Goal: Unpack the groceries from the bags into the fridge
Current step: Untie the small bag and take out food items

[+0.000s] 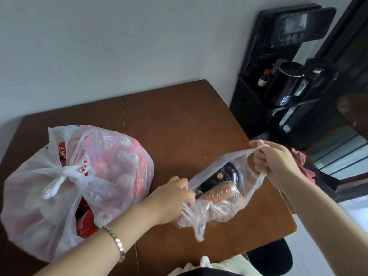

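Both fists clenched on the small bag [217,208], left hand [171,198] and right hand [276,164] each gripping a handle, mouth stretched wide

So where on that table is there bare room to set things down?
The far part of the table, between the wall and both bags, is bare wood. A smaller bare strip lies at the near edge, in front of the small bag. The big tied bag crowds the left side; the left hand and right hand hold the small bag open.
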Tool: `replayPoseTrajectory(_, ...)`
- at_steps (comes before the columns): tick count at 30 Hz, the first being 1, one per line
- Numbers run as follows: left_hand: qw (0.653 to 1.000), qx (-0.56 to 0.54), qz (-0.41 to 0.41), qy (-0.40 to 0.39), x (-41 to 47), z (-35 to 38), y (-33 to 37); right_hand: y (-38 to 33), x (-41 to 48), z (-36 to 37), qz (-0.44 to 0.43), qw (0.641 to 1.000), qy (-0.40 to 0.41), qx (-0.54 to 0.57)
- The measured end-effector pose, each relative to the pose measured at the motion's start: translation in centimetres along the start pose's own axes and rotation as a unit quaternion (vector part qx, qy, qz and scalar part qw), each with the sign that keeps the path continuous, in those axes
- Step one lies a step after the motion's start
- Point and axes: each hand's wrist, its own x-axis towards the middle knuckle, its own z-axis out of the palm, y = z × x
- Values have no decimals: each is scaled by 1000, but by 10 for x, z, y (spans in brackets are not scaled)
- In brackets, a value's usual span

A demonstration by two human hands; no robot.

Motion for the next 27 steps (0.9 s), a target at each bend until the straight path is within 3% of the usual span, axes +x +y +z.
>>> replayPoseTrajectory(2, 1000, 6, 21, 19, -1, 1, -7, 1, -3, 5, -51, 997, 42, -42)
replayPoseTrajectory(4, 991, -3, 51, 122, -1, 0, -15, 1, -4, 14, -101, 990, 66, -69)
replayPoseTrajectory(7, 946, -162, -79, 271, -1, -13, -25, -2, 1, 28, -141, 984, 71, -85)
replayPoseTrajectory(9, 877, -248, -202, 358, 0, -29, -23, -8, 3, 37, -160, 982, 73, -70)
replayPoseTrajectory(11, 807, -344, -284, 387, 3, -43, -23, -15, 6, 41, -169, 982, 71, -42)
replayPoseTrajectory(18, 662, -566, -265, 414, 7, -58, -18, -22, 16, 43, -180, 981, 61, -48)
replayPoseTrajectory(21, 501, -723, -293, 376, 12, -60, -8, -17, 25, 33, -146, 980, 111, -72)
replayPoseTrajectory(23, 433, -780, -308, 331, 12, -61, -2, -17, 29, 27, -123, 974, 155, -115)
replayPoseTrajectory(25, 434, -790, -315, 297, 12, -62, 4, -17, 17, 28, -173, 921, 241, -252)
replayPoseTrajectory(27, 494, -769, -305, 269, 15, -65, 10, -16, -6, 39, -419, 804, 232, -353)
